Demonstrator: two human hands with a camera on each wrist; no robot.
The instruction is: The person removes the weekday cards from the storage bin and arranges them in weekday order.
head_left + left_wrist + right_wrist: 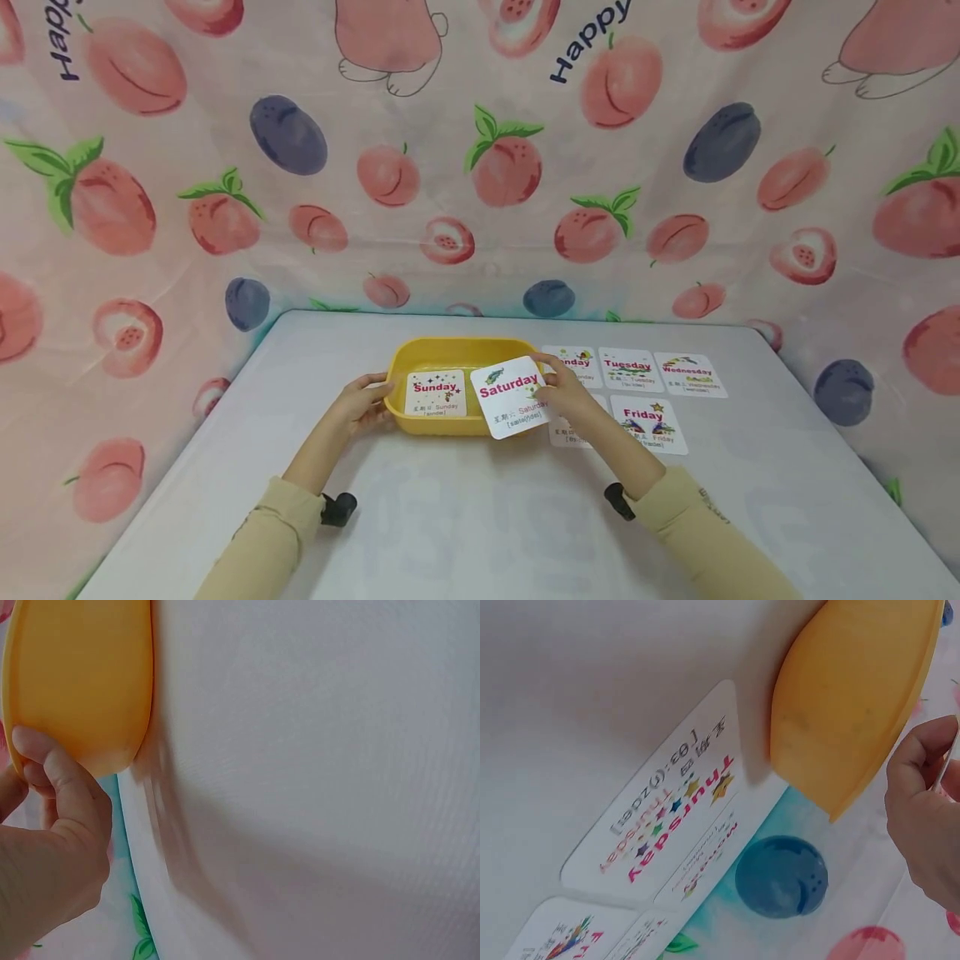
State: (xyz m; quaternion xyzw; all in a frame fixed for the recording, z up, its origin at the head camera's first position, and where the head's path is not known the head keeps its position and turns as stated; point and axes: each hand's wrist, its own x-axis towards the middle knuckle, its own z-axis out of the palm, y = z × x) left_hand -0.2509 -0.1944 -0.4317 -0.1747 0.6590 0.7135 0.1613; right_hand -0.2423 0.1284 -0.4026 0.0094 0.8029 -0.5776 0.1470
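Two tan sleeves reach in from the near edge of the white table toward a yellow tray at its middle. The left hand grips the tray's left rim, fingers curled on the outer wall. The right hand pinches a Saturday card by its right edge, tilted over the tray's right rim. A Sunday card lies flat inside the tray. Right of the tray lie Tuesday, Wednesday and Friday cards; Thursday and another card sit just beside the tray. A fruit-print cloth hangs behind.
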